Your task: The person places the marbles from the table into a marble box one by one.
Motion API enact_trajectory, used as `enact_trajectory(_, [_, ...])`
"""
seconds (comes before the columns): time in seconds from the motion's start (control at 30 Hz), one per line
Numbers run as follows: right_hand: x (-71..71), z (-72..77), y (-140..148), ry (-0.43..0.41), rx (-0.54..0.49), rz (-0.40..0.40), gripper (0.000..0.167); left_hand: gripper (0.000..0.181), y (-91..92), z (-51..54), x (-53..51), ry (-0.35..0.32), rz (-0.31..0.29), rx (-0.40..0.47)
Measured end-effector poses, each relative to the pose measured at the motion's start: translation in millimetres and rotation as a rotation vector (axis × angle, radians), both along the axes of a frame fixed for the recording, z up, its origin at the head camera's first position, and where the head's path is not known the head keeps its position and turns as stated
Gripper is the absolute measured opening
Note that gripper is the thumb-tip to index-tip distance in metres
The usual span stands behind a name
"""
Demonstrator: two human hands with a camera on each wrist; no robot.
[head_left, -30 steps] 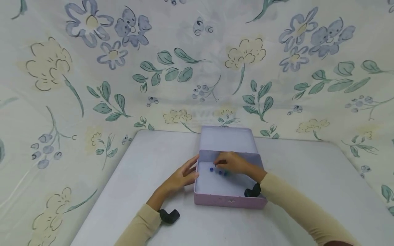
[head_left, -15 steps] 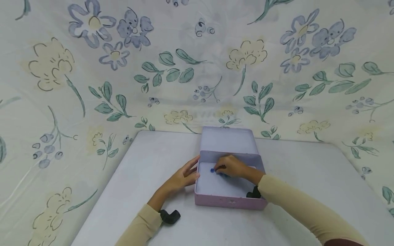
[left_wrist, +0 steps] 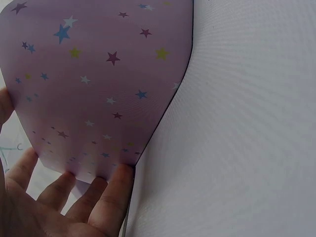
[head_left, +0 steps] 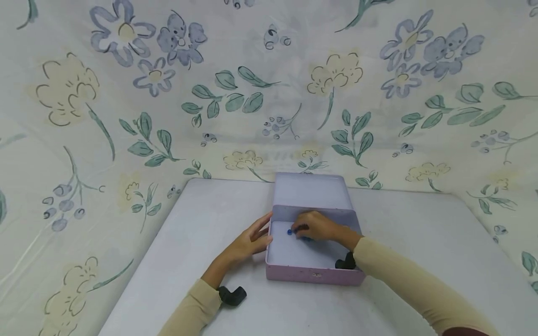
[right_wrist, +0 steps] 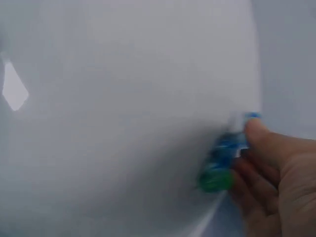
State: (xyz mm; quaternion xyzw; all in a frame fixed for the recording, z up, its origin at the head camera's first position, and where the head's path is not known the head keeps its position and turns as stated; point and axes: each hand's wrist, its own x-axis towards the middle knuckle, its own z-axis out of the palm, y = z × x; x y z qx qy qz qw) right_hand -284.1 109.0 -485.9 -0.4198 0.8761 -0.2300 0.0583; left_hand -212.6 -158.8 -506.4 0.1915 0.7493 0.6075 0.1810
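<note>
An open lilac tin box [head_left: 294, 272] stands on the table, its pale inside facing me. My left hand [head_left: 245, 243] rests against the box's left side, fingers spread. In the left wrist view, its fingertips touch the star-patterned wall [left_wrist: 98, 74]. My right hand [head_left: 318, 227] reaches into the box with curled fingers. In the right wrist view, thumb and fingers pinch at a small blue piece [right_wrist: 242, 140], blurred. Beside them lie more blue pieces [right_wrist: 223, 150] and a round green piece [right_wrist: 216, 180]. One blue piece [head_left: 289, 232] shows left of the fingertips; the hand covers others.
The box lid [head_left: 311, 190] is tipped back behind the box. Black wrist devices [head_left: 233, 296] sit on both forearms, the right one above the box's front right corner. A white table [head_left: 227, 205] surrounds the box, with a floral cloth [head_left: 290, 154] behind.
My right hand has lowered slightly toward the small pieces, which it now mostly covers in the head view. The left hand and the box stay in place.
</note>
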Motion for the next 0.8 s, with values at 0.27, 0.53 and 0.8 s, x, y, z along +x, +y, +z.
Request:
enact_trajectory(0.27, [1.4, 44.6, 28, -0.224, -0.146, -0.070, 0.032, 0.074, 0.8, 1.8, -1.1, 0.009, 0.007, -0.005])
enact_trajectory(0.53, [23.0, 74.6, 100, -0.236, -0.320, -0.222, 0.036, 0.073, -2.7, -0.8, -4.5, 0.021, 0.022, -0.013])
enact_trajectory(0.8, [65.0, 50.9, 169, -0.233, -0.365, -0.435, 0.035, 0.074, -0.7, -0.8, -4.1, 0.012, -0.002, 0.005])
